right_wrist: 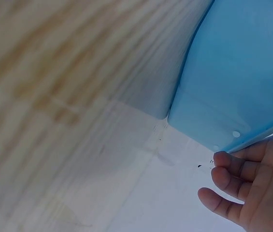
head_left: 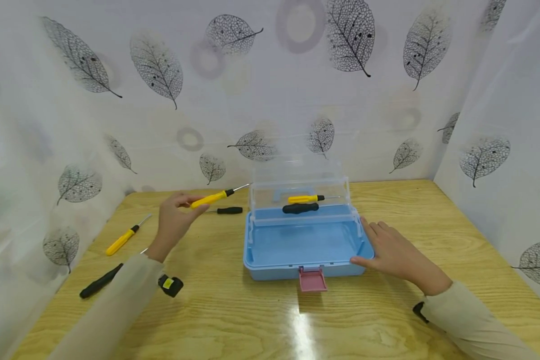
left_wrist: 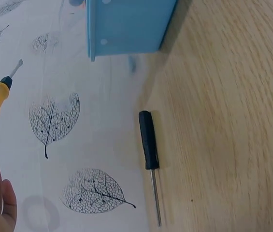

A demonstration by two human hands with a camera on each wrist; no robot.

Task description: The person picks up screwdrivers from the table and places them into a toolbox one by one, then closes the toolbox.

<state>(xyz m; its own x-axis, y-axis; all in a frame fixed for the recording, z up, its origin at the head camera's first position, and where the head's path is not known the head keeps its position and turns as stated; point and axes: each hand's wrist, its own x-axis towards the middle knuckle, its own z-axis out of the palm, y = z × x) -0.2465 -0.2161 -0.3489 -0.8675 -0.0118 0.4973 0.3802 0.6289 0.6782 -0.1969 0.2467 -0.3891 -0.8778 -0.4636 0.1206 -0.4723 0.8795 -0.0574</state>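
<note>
Yellow screwdriver [head_left: 216,197] is in the left hand [head_left: 175,220], whose grip pinches the handle; it is above the tabletop [head_left: 216,320], near the left end of the open blue box [head_left: 272,274], and its metal tip points toward this box. The right hand [head_left: 391,250] touches the box's right end, its grip spread wide, thumb at the front rim. In the clear tray [head_left: 306,219] lie another yellow screwdriver [head_left: 301,199] and a black tool [head_left: 300,208]. A small black screwdriver [head_left: 230,210] lies beyond the left hand.
</note>
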